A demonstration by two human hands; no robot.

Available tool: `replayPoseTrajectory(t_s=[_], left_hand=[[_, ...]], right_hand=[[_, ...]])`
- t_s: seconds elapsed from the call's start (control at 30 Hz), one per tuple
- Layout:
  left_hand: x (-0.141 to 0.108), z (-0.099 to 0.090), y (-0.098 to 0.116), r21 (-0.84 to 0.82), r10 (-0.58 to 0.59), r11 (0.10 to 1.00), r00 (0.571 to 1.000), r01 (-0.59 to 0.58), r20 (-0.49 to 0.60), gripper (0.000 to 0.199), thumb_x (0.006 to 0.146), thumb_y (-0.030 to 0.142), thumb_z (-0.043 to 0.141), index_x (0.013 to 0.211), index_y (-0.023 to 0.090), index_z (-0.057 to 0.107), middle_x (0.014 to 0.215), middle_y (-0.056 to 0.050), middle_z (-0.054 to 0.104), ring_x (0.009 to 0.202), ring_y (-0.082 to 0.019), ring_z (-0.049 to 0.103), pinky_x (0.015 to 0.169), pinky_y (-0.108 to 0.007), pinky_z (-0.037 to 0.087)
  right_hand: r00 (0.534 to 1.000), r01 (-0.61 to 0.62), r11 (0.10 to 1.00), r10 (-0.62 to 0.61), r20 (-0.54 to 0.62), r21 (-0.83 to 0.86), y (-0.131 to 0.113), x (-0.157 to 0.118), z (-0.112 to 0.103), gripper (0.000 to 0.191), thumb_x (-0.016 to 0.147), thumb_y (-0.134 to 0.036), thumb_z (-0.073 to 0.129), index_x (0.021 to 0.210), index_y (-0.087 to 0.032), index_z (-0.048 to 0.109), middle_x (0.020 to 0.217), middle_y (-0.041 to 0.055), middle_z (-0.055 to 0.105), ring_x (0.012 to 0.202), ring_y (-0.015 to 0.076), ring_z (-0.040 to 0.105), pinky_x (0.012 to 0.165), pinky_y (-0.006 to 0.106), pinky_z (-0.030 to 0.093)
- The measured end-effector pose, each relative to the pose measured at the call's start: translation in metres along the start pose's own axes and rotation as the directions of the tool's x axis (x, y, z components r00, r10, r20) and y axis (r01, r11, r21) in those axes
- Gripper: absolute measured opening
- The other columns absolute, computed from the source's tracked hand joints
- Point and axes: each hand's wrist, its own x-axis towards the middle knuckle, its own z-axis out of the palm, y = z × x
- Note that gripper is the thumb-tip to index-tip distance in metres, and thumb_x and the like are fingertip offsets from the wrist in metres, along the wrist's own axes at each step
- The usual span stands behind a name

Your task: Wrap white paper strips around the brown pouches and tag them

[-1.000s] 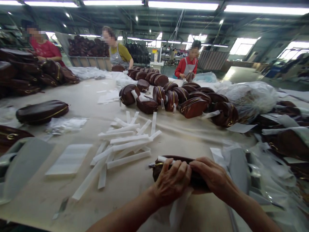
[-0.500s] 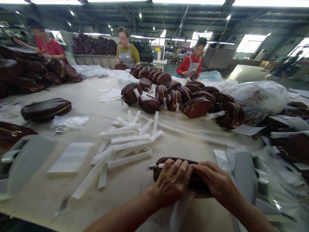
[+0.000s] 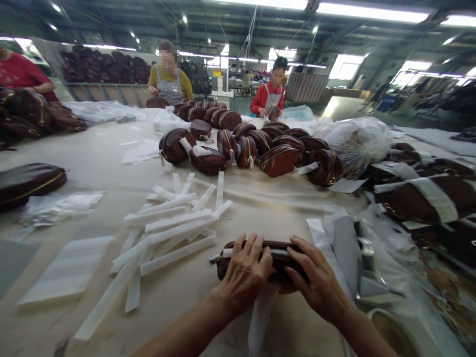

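Observation:
A dark brown leather pouch [image 3: 222, 270] lies in front of me, its long top side up, with a metal zipper pull at its left end. A white strip [image 3: 279, 253] runs along the zipper line. My left hand [image 3: 246, 267] is over the left and middle part, fingers bent across the top and the strip. My right hand [image 3: 318, 275] grips the right part, fingertips on the top edge and thumb on the near side. From under the pouch, a thin translucent white sheet [image 3: 260, 317] hangs toward me. My palms hide much of the pouch's near side.
Loose white strips [image 3: 174, 223] and a stack of white sheets [image 3: 69, 267] lie on the left. Rows of brown pouches [image 3: 280, 158] stand farther back. Wrapped pouches [image 3: 427, 198] and clear plastic [image 3: 420, 267] crowd the right. Co-workers [image 3: 171, 82] stand across the table.
The view has turned to the right. My right hand's fingers have spread and moved apart from my left hand, baring more of the white strip between them.

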Motion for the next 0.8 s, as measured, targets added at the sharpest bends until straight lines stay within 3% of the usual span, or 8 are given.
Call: replayPoseTrajectory(t_s=[0.13,0.3,0.4,0.53,0.6,0.67,0.73,0.8], left_hand=[[0.005,0.0,-0.007,-0.054,0.047,0.998,0.996,-0.043,0.072,0.015,0.088,0.025,0.053,0.097,0.014,0.055,0.096,-0.011,0.062,0.083,-0.023,0.059,0.075,-0.038,0.047],[0.014,0.004,-0.014,-0.017,0.076,0.997,0.988,-0.074,0.131,0.036,0.092,0.03,0.046,0.119,0.007,0.046,0.092,-0.012,0.064,0.078,-0.024,0.059,0.068,-0.035,0.043],[0.019,0.008,-0.017,-0.027,0.135,0.991,0.982,-0.132,0.134,0.031,0.094,0.036,0.039,0.107,0.012,0.054,0.091,-0.011,0.065,0.078,-0.024,0.06,0.068,-0.034,0.043],[0.017,0.009,-0.022,-0.015,0.167,0.986,0.985,-0.166,0.052,0.034,0.096,0.038,0.033,0.1,0.014,0.056,0.084,-0.008,0.066,0.072,-0.02,0.06,0.067,-0.031,0.044],[0.013,0.009,-0.025,0.018,0.185,0.982,0.982,-0.186,0.023,0.032,0.096,0.038,0.035,0.101,0.014,0.056,0.084,-0.007,0.066,0.073,-0.02,0.06,0.067,-0.03,0.044],[0.011,0.009,-0.026,0.044,0.194,0.98,0.981,-0.195,0.015,0.031,0.096,0.038,0.037,0.102,0.013,0.056,0.083,-0.007,0.065,0.072,-0.019,0.06,0.067,-0.029,0.044],[0.011,0.009,-0.025,0.058,0.193,0.979,0.981,-0.194,0.019,0.033,0.096,0.038,0.036,0.101,0.013,0.056,0.081,-0.007,0.065,0.071,-0.02,0.06,0.067,-0.03,0.043],[0.013,0.009,-0.023,0.061,0.187,0.98,0.982,-0.189,0.03,0.034,0.096,0.038,0.034,0.099,0.012,0.055,0.079,-0.007,0.064,0.07,-0.02,0.06,0.066,-0.03,0.043]], right_hand=[[0.994,0.043,0.997,-0.049,-0.098,-0.064,0.004,-0.006,0.013,0.027,0.09,-0.02,0.049,0.117,-0.018,0.053,0.118,0.015,0.059,0.112,0.0245,0.054,0.09,0.045,0.048],[0.983,0.012,0.996,-0.028,-0.183,-0.088,0.004,-0.012,0.024,0.03,0.091,-0.022,0.048,0.12,-0.018,0.052,0.113,0.0141,0.062,0.112,0.0234,0.053,0.091,0.044,0.047],[0.983,-0.038,0.997,0.024,-0.181,-0.073,0.002,-0.011,0.024,0.029,0.092,-0.025,0.046,0.12,-0.018,0.054,0.115,0.0132,0.062,0.113,0.0223,0.052,0.094,0.043,0.046],[0.984,-0.1,0.988,0.081,-0.162,-0.116,-0.007,-0.017,0.009,0.031,0.093,-0.026,0.046,0.122,-0.02,0.052,0.121,0.0104,0.06,0.12,0.0219,0.048,0.102,0.044,0.039],[0.966,-0.2,0.967,0.168,-0.194,-0.156,-0.01,-0.036,-0.004,0.034,0.092,-0.022,0.047,0.125,-0.02,0.05,0.121,0.0104,0.059,0.121,0.0226,0.047,0.102,0.045,0.037],[0.917,-0.357,0.908,0.295,-0.27,-0.221,-0.008,-0.068,-0.017,0.033,0.091,-0.019,0.047,0.124,-0.019,0.049,0.114,0.0107,0.061,0.115,0.0228,0.05,0.097,0.043,0.041],[0.836,-0.534,0.773,0.422,-0.35,-0.344,-0.002,-0.111,-0.028,0.026,0.091,-0.019,0.046,0.116,-0.021,0.053,0.109,0.0105,0.061,0.107,0.0244,0.054,0.09,0.044,0.042],[0.775,-0.632,0.623,0.512,-0.37,-0.461,0.006,-0.153,-0.037,0.024,0.093,-0.024,0.041,0.111,-0.02,0.056,0.108,0.0124,0.06,0.103,0.0274,0.055,0.084,0.045,0.044]])
